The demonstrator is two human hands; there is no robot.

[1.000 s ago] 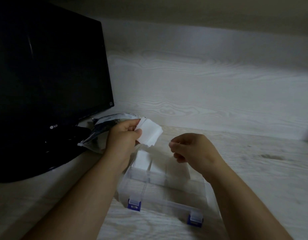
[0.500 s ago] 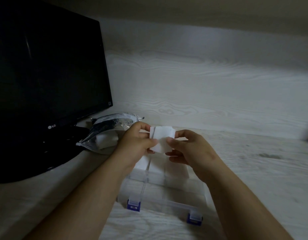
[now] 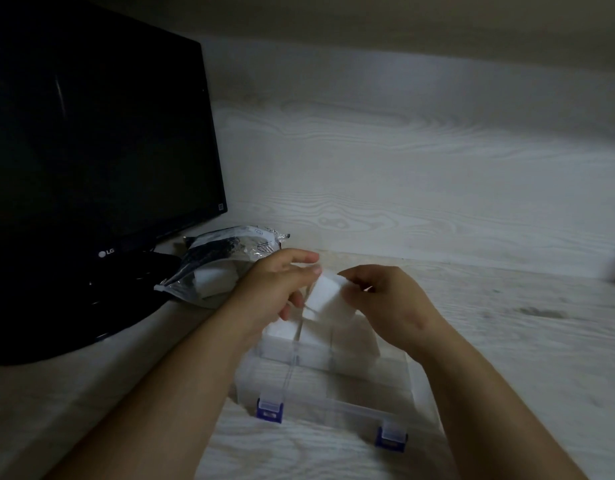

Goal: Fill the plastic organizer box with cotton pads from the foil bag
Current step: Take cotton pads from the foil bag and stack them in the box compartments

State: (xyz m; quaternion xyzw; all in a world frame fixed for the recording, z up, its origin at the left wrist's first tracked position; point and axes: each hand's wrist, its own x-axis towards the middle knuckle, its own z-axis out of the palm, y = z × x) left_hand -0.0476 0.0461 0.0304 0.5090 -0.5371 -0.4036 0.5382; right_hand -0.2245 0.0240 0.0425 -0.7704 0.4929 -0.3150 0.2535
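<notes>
We hold a small stack of cotton pads between both hands, in the air just above the far row of the box. Our left hand pinches the stack's left side, thumb and fingers curled round it. Our right hand grips the right edge, fingers bent in on it. The box is clear plastic and open. It lies on the desk under our wrists, with its two blue latches facing us. Its far compartments already hold stored pads, white blocks side by side. The near row looks empty, though the clear walls make that hard to judge. The bag lies off the box's far left corner, close by our left hand, with more white pads showing inside it.

The pads are soft and loose, so we think a stack pinched only at its edges could fan out or shed a pad if either hand lets go early. The thin dividers are hard to see in this dim light. A stack lowered a little off line could catch on one and buckle, or end up straddling two compartments. Pressing down hard might also slide the light box along the smooth desk.

Room is tight on the left, with the bag near our knuckles and the monitor just behind it. The back panel rises beyond the box. The desk to the right lies open, and so does the path straight down.
</notes>
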